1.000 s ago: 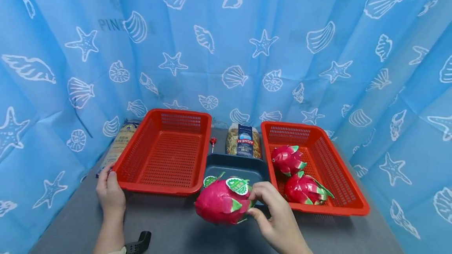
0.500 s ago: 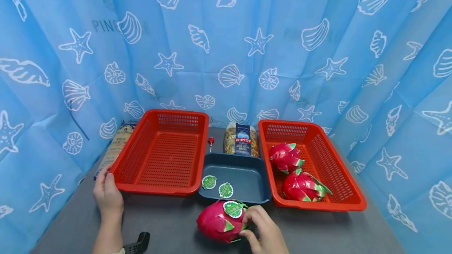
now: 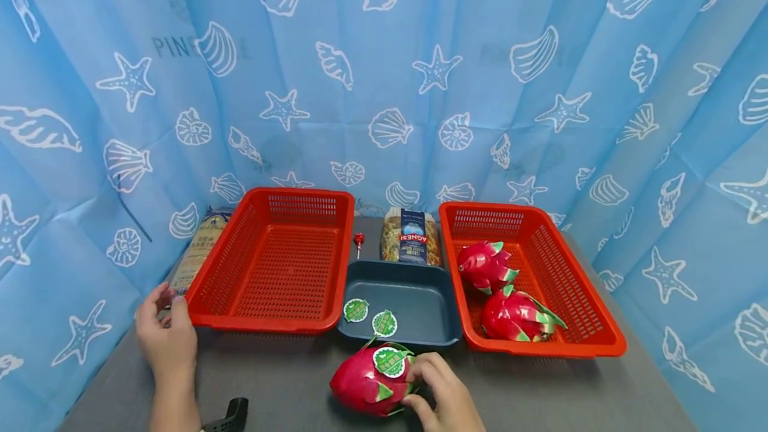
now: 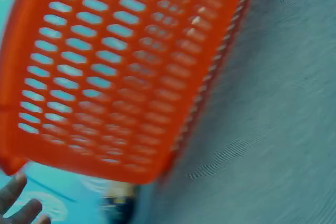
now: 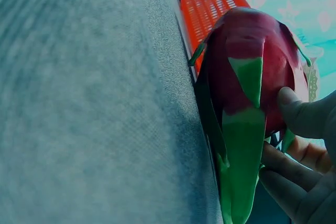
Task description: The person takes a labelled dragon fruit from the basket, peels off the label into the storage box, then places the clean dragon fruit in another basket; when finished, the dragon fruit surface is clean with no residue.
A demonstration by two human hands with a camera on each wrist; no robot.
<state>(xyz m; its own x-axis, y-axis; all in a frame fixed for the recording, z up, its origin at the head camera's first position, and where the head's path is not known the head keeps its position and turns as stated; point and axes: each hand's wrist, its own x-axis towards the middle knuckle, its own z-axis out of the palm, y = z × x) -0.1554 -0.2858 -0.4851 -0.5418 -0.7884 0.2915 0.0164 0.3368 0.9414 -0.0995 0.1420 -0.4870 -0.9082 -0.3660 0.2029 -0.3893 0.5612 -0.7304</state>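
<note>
In the head view a pink dragon fruit (image 3: 367, 389) with green-tipped scales and a round green-and-white sticker lies on the grey table in front of the dark blue tray. My right hand (image 3: 445, 393) pinches it at its leafy end. The right wrist view shows the thumb (image 5: 302, 111) against the fruit's skin and the other fingers tucked behind its green leaves. At the near left corner of the left red basket (image 3: 264, 323), my left hand (image 3: 168, 339) has loose fingers and holds nothing. Its fingertips (image 4: 20, 179) show beside the basket corner in the left wrist view.
The dark blue tray (image 3: 414, 292) holds two round stickers (image 3: 385, 323). Two more dragon fruits (image 3: 516, 315) lie in the right red basket (image 3: 579, 299). Behind the tray are a pasta bag (image 3: 412, 239) and a red lollipop (image 3: 359, 239). Another packet (image 3: 198, 252) lies left of the left basket.
My right hand has brought the dragon fruit down from in front of the tray onto the table. My left hand has let go of the basket corner and shifted slightly left.
</note>
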